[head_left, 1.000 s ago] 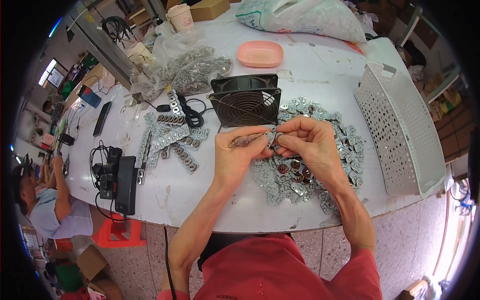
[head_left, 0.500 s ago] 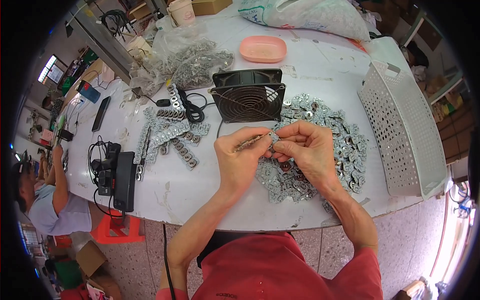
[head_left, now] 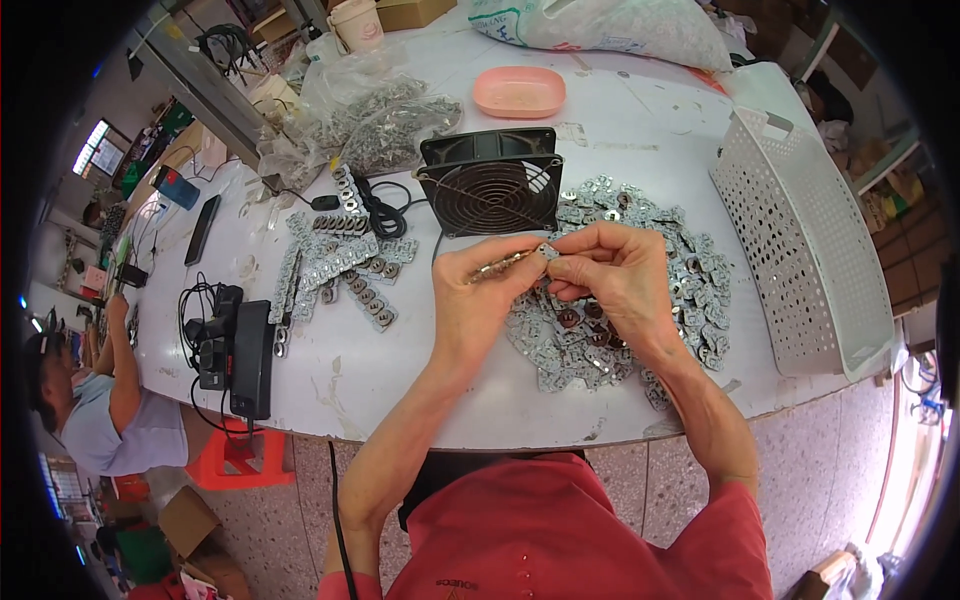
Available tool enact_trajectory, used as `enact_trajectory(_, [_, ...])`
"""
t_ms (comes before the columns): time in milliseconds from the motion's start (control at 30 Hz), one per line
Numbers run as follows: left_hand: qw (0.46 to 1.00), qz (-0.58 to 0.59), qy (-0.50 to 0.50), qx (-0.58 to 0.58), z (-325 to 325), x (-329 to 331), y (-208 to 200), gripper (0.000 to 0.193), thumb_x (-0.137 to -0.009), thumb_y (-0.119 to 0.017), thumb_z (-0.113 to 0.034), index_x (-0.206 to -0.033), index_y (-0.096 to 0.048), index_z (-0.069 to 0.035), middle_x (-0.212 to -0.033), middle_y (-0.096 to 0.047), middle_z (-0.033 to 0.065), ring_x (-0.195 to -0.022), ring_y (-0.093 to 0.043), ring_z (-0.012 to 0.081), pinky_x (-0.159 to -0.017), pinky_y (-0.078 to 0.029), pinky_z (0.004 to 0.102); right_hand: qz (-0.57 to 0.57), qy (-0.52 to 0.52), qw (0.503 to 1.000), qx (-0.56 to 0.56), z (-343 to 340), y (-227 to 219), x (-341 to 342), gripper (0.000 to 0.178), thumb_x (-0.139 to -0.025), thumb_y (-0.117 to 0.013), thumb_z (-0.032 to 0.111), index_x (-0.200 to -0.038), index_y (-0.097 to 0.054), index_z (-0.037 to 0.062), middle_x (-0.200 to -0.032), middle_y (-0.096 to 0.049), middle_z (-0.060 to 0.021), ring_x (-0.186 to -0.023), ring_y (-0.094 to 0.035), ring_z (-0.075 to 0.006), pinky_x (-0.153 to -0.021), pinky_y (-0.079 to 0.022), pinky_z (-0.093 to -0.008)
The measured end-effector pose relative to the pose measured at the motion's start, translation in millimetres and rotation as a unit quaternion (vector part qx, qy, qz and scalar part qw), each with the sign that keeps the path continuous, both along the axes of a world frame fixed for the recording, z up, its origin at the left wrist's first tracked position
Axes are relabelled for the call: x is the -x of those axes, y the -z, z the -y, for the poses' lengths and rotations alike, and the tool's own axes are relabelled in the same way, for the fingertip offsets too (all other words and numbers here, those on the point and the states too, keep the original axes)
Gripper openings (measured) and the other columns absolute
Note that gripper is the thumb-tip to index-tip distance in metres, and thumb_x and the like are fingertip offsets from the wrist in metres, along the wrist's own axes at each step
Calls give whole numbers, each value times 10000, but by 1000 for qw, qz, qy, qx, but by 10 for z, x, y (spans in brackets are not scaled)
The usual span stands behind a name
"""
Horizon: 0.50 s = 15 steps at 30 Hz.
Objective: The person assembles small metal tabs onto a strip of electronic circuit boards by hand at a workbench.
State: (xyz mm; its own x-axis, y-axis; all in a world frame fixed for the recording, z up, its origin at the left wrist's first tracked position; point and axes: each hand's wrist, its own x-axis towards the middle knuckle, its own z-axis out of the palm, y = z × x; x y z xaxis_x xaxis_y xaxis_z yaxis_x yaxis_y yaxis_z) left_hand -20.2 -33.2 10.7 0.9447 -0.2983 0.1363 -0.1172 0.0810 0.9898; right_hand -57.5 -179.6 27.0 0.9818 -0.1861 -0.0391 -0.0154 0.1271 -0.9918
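Head view gives me both bare hands meeting over the tabletop (head_left: 290, 395), a little in from the middle of its near edge. On my left hand (head_left: 466, 287) the grip is narrow, thumb and fingers pressed around a strip of metal pieces (head_left: 500, 267) that runs along the inside of the palm. On my right hand (head_left: 628, 285) the grip is pinched too, thumb against fingers on a small metal piece (head_left: 547, 254) at the strip's end; the fingertips hide whether the two are joined. Below and to the right of the hands I have a loose pile of metal pieces (head_left: 570, 370), mostly silver with some brown round parts, spreading toward the near edge. Just beyond the hands stands a black fan (head_left: 490, 190), with a pink dish (head_left: 520, 110) farther toward the far edge. A white perforated basket (head_left: 755, 225) stands by the right edge. Left of the fan, well apart from the hands, several rows of joined pieces (head_left: 335, 262) lie crossed over one another, and a black power adapter (head_left: 252, 360) sits nearer the near edge on that side.
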Motion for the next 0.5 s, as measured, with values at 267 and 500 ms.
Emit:
enact_trajectory(267, [969,-162,41,182,-95,-125,-77,187,-819,-592,-62,-946,-632,69,-754,-617,74,-655,-592,123,-630,-528,266,0,-35,999,26,115,-44,8,111,-749,-632,-8,-852,-635,-50,-700,-638,-92,-589,-613,-119,-536,-502,-218])
enact_trajectory(500, [996,-58,68,11,-79,-70,-52,171,-797,-633,-19,-957,-645,40,-776,-625,73,-623,-577,102,-573,-509,241,6,-68,997,31,183,-43,-9,128,-752,-630,-2,-873,-639,-40,-711,-635,-75,-615,-604,-105,-554,-496,-209])
